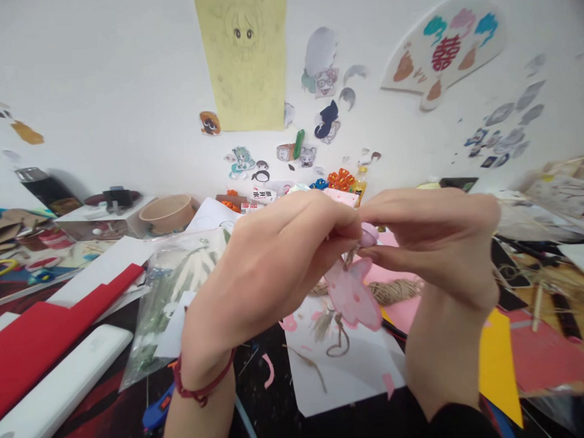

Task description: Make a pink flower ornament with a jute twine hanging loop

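A: How are the hands shown?

B: The left hand (269,264) is closed to a narrow pinch, apparently on the thin cord (349,258). The right hand (431,239) grips a small lilac bead (368,234) between thumb and forefinger. The fingertips nearly meet; whether they touch is hidden.

A: And beneath them?

B: A pink petal-shaped piece (355,296) hangs just below the fingertips, above the white paper (336,383). A pale tassel (323,324) and a looped brown string (341,346) show below it; their attachment cannot be told. Behind lies a bundle of twine (395,291).

A: How would such parts handle?

B: Judging by looks, all are light. The petal piece seems thin and easily creased or torn, best taken flat near its corded top. The bead, smooth and probably hard, could slip and suits a pinch at its sides. The cord is limp and wants holding close to the bead.

A: Farther out?

B: Yellow card (501,371) lies beside the right forearm; a blue cutter (159,407), beside the left.
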